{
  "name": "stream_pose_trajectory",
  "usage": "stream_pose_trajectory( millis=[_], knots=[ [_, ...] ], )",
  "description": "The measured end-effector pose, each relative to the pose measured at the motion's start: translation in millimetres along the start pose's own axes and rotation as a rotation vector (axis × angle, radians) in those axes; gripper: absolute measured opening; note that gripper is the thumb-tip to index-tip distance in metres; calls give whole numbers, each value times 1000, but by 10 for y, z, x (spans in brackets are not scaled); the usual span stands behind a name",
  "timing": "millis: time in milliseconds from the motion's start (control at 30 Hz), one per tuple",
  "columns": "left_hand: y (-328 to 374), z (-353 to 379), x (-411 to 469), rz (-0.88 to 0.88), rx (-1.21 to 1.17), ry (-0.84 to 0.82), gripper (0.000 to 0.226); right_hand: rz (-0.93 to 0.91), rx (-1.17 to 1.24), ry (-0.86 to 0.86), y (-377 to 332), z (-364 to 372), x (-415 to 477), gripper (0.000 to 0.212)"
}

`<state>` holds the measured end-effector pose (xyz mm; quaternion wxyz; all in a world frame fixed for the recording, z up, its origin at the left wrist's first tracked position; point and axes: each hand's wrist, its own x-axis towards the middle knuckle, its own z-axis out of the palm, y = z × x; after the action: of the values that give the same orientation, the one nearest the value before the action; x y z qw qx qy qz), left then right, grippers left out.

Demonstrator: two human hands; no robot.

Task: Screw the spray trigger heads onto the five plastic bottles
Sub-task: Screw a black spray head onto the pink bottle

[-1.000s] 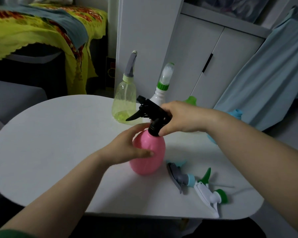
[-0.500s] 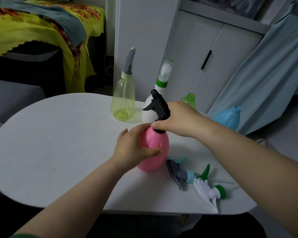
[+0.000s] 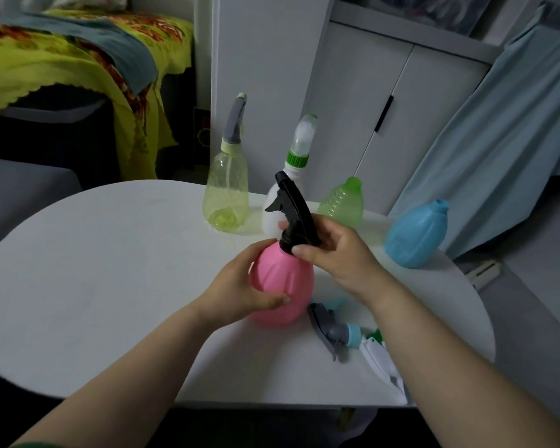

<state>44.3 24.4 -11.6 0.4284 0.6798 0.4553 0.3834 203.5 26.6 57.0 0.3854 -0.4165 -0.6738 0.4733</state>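
A white oval table point(image 3: 78, 270) stands before a white cabinet point(image 3: 353, 108). The left hand point(image 3: 240, 292) is curled round the belly of the pink bottle point(image 3: 282, 273), which stands on the table between both hands. The right hand point(image 3: 340, 257) grasps the collar of the black trigger head point(image 3: 293, 211) on this bottle's neck. Beyond the right hand stand 2 open bottles, a green bottle point(image 3: 341, 203) and a blue bottle point(image 3: 417, 234). Near the right forearm lie a grey trigger head point(image 3: 332, 333) and a white trigger head point(image 3: 380, 357).
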Motion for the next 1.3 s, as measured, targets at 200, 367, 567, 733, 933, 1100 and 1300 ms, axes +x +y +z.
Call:
stream_pose_trajectory(
  millis=[200,367,567,733,933,1100,1300],
  knots=[
    [-86,23,56,23,11,58,75,-98,118,328,217,208,50,48],
    [-88,38,73,51,11,78,75,-133,60,561,318,358,95,48],
    [-66,13,122,46,-6,57,73,-106,87,299,395,303,55,32],
    [-87,-15,184,42,-10,46,71,-79,88,337,439,276,130,24],
    [-107,-57,236,35,-11,24,71,-48,82,439,533,368,171,49],
    [-129,-79,266,17,-14,1,70,-47,127,297,553,252,120,15],
    [-131,-96,262,1,-13,2,71,-76,111,418,505,308,239,33]
  ],
)
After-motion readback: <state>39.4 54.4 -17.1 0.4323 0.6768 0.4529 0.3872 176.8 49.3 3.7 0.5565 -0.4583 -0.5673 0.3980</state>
